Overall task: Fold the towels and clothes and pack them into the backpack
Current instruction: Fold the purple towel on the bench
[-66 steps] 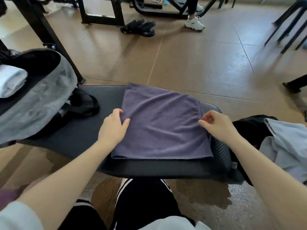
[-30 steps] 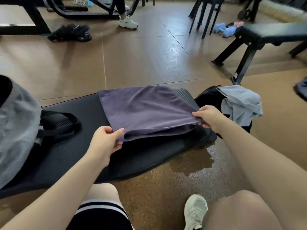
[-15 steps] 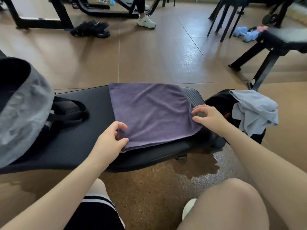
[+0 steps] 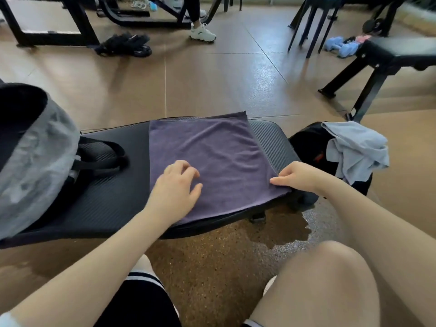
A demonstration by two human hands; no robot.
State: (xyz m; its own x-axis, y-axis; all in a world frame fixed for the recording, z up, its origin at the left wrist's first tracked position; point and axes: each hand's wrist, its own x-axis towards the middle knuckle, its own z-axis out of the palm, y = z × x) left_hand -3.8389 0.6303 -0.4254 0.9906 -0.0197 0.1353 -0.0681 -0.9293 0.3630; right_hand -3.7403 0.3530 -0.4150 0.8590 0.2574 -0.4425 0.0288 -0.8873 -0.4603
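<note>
A folded purple towel [image 4: 212, 156] lies flat on the black padded bench [image 4: 106, 204]. My left hand [image 4: 174, 187] rests on the towel's near left part, fingers loosely spread. At the towel's near right corner my right hand [image 4: 297, 177] pinches the edge. A grey and black backpack [image 4: 30, 156] stands open at the bench's left end, its strap [image 4: 101, 154] lying on the pad. A light blue garment [image 4: 356, 149] is draped over a black bag [image 4: 306, 142] on the floor to the right.
Another black bench [image 4: 387, 57] stands at the back right, with a stool [image 4: 313, 20] and blue items [image 4: 337, 44] beyond it. Black gear [image 4: 125, 44] and a person's white shoe [image 4: 203, 33] are on the floor at the back. My knees are below the bench.
The towel's near edge, lifted a second ago, now lies flat. My left hand let go of the near left corner and moved onto the towel's top. My right hand stays at the right corner.
</note>
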